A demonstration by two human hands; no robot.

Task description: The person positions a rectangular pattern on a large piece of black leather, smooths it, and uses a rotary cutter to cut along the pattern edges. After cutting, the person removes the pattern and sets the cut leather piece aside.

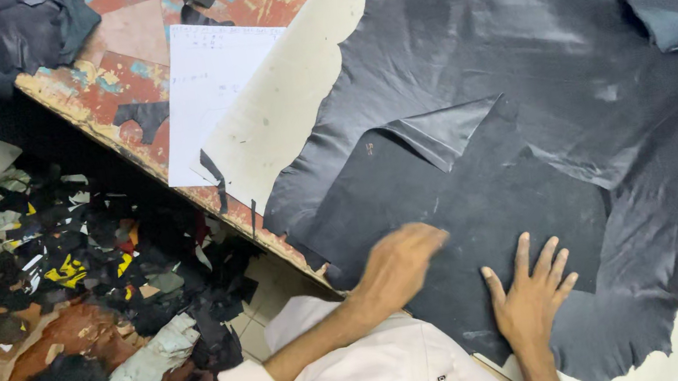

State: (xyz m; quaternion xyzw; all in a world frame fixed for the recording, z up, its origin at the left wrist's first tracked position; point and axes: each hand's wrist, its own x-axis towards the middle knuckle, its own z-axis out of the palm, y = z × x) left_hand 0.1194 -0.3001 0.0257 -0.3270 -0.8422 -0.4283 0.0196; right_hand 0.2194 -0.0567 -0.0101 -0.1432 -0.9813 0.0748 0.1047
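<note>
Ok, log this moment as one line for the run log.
left hand flat on black leather sheet | right hand spread flat on it | white paper on worktable

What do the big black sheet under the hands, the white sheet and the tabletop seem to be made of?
Black sheet: likely leather, with a soft sheen on the smooth side, a matte underside where folded, and ragged hide-like edges. Both hands, left and right, press flat on the matte part. White sheet: paper, thin, flat and straight-edged. Tabletop: apparently a hard board with worn, flaking reddish paint.
</note>
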